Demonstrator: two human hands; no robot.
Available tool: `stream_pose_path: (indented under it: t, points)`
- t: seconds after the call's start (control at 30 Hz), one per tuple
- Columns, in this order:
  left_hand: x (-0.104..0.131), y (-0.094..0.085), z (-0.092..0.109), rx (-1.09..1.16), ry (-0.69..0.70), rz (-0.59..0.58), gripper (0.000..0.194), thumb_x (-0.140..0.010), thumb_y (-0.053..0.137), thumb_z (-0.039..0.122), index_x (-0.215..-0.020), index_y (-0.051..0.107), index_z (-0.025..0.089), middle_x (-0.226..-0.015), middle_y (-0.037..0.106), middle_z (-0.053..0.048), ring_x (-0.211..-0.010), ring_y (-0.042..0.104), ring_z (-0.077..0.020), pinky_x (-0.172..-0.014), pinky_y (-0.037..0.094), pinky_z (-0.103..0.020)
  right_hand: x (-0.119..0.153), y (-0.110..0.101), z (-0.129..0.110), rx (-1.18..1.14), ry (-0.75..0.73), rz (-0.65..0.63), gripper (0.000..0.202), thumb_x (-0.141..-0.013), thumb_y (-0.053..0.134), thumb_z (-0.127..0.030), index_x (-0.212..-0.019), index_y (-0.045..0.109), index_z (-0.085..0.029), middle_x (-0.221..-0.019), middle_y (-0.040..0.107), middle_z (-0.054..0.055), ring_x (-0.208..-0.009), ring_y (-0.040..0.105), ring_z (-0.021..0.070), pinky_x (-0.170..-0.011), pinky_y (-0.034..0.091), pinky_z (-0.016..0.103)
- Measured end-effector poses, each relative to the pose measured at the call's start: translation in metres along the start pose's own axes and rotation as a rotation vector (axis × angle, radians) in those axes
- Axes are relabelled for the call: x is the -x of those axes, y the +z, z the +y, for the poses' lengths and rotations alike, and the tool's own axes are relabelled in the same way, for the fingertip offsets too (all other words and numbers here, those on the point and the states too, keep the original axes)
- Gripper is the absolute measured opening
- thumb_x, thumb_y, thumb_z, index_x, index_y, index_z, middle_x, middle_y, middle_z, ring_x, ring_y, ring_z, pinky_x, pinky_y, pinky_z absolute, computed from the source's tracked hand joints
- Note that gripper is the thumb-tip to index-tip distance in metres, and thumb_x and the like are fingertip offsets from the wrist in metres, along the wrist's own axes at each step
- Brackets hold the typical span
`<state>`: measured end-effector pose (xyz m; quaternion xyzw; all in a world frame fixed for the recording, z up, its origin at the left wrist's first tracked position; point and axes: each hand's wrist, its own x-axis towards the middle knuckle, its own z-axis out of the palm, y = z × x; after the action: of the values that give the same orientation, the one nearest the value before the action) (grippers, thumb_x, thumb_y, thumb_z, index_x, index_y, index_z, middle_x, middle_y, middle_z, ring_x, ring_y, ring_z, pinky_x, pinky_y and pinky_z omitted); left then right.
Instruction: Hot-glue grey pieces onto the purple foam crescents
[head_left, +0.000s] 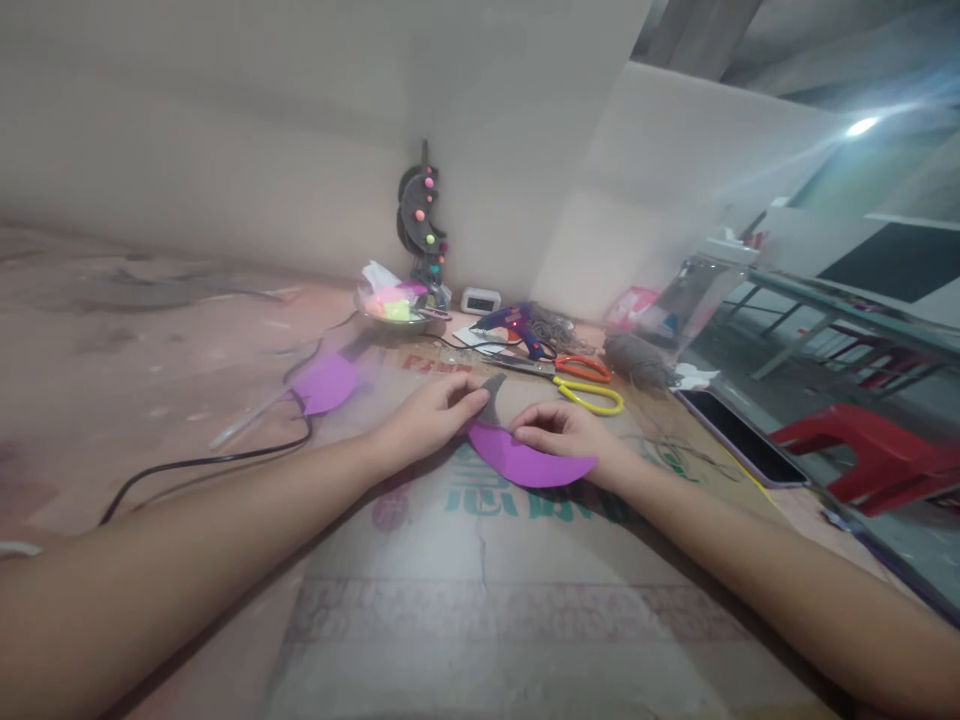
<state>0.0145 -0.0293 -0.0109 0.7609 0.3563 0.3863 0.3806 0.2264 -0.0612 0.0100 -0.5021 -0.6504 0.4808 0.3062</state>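
Note:
My left hand [452, 405] pinches a dark grey curved piece [491, 400], thumb and fingers closed at its upper end. A purple crescent-shaped sheet [534, 465], paper or thin foam, lies against the lower edge of the grey piece. My right hand [559, 430] is closed with its fingertips on the upper edge of the purple crescent. Whether the two pieces are stuck together I cannot tell. Both hands are just above a printed cardboard sheet [480, 610]. Beyond them lie scissors [585, 395] with a yellow and an orange handle.
Behind the scissors rest a blue glue gun [517, 322], a small white clock [481, 300] and a bowl [397, 318] of bright scraps. A grey moon-shaped decoration [421, 215] stands by the wall. Right: grey yarn [637, 360], a phone [739, 435]. Left: purple piece [330, 383], black cable [202, 460].

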Motion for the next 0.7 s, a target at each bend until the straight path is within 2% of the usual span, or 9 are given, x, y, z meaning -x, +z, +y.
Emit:
stream_pose_path:
  t: [0.17,0.33,0.7]
  points:
    - [0.0004,0.0001,-0.0006,-0.019,0.015,-0.044,0.032,-0.090,0.047,0.044,-0.079,0.057,0.016,-0.070,0.055,0.000,-0.063,0.047,-0.0122,-0.056,0.036,-0.023,-0.0001,0.0004,0.0018,0.054,-0.025,0.013,0.031,-0.066,0.072,-0.044,-0.074,0.064,-0.015,-0.064,0.059,0.000,-0.056,0.049,0.0101,-0.052,0.037,0.024]
    - [0.0004,-0.0007,0.0009,-0.049,0.013,-0.071,0.034,-0.090,0.044,0.044,-0.073,0.053,0.017,-0.064,0.050,0.002,-0.061,0.045,-0.0122,-0.054,0.034,-0.023,0.0019,0.0029,-0.0001,0.060,-0.060,0.025,0.031,-0.071,0.068,-0.046,-0.075,0.060,-0.017,-0.061,0.053,-0.002,-0.052,0.044,0.0089,-0.046,0.032,0.022]
    - [-0.0002,-0.0009,-0.0006,-0.069,0.042,-0.097,0.036,-0.092,0.041,0.043,-0.069,0.048,0.017,-0.064,0.046,0.002,-0.061,0.043,-0.0117,-0.055,0.033,-0.023,0.0002,0.0011,0.0030,0.047,-0.098,0.051,0.028,-0.074,0.067,-0.044,-0.076,0.058,-0.018,-0.065,0.059,0.000,-0.055,0.051,0.0110,-0.051,0.038,0.025]
